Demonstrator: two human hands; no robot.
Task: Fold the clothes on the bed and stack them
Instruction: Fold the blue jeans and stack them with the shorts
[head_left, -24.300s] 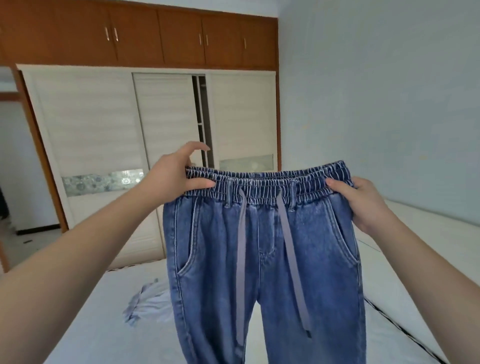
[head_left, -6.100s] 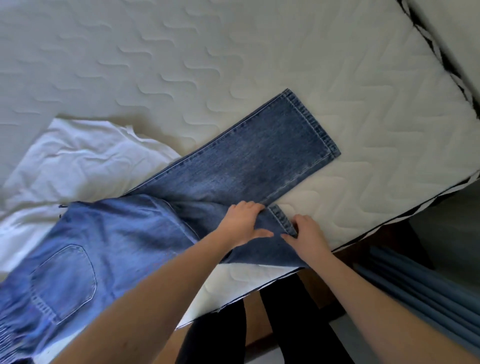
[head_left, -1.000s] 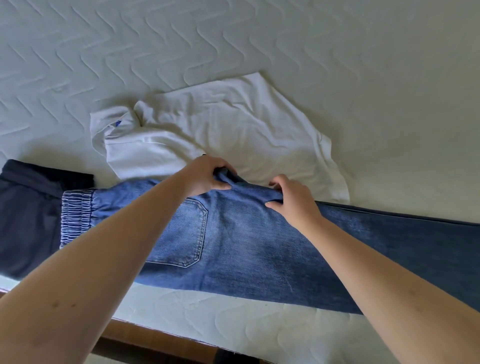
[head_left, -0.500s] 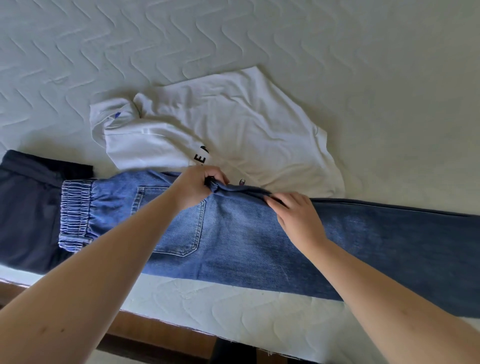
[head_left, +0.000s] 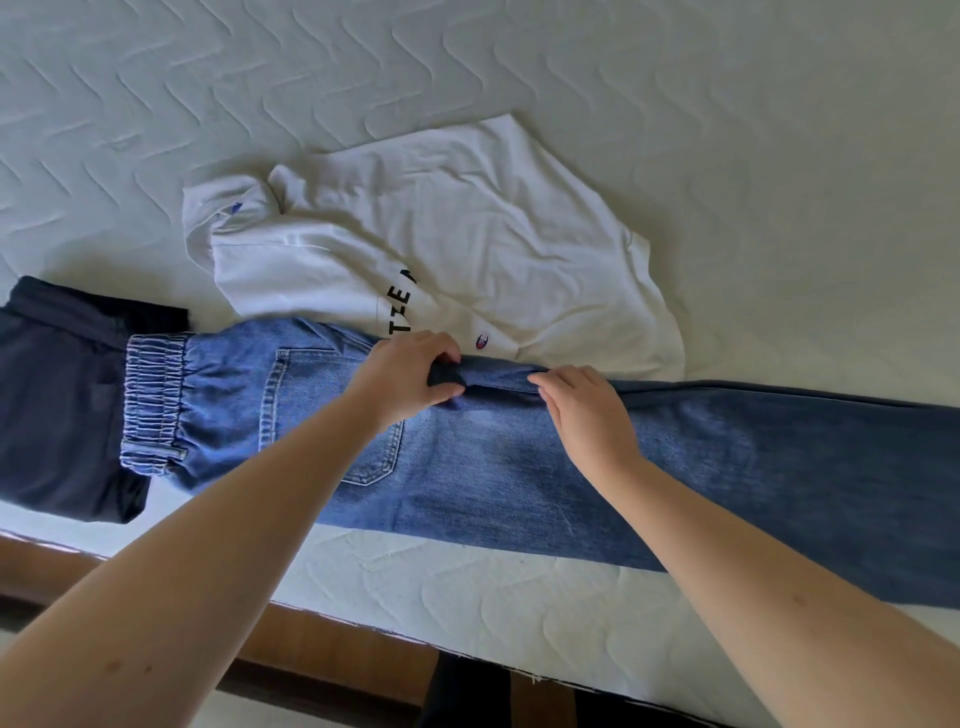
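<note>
Lying lengthwise across the quilted white bed (head_left: 675, 104), blue denim jeans (head_left: 519, 467): waistband left, legs running right. Left hand (head_left: 410, 379) pinching the crotch fold, right hand (head_left: 587, 410) pressing flat just beside it, nearer the legs.

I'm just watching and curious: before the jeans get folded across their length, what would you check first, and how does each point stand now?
1. Legs laid one on the other: ok, the jeans lie as one long strip.
2. Crotch point tucked flat: not ok, the left hand grips it bunched.
3. Right hand steadying the denim: ok, fingers rest flat on it.
4. Landing area free: not ok, the waistband overlaps the dark garment.
5. White T-shirt out of the way: not ok, its edge touches the jeans.
6. Hems aligned: cannot tell, they are out of frame.
</note>
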